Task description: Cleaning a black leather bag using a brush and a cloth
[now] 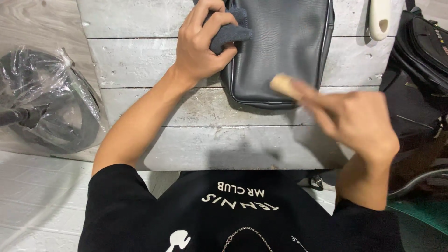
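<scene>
- One black leather bag (280,46) lies flat on my whitewashed plank table (154,60), its rounded bottom edge toward me; its top runs off the upper edge of the view, and what it holds I cannot tell.
- My left hand (198,51) is closed tight on one dark grey cloth (229,33), pressing it at the bag's left edge.
- My right hand (361,121) is curled around one small tan, cork-like piece (282,85), which hovers over the bag's lower right corner; the hand is blurred, so the grip itself is hard to read.
- One clear plastic bag (51,98) sits left of the table, with dark hoop-shaped gear inside, too wrapped to name.
- One cream handle (380,18) pokes in at the top right, cut off.
- One black backpack-like bag (422,46) sits at the right edge, only partly seen.
</scene>
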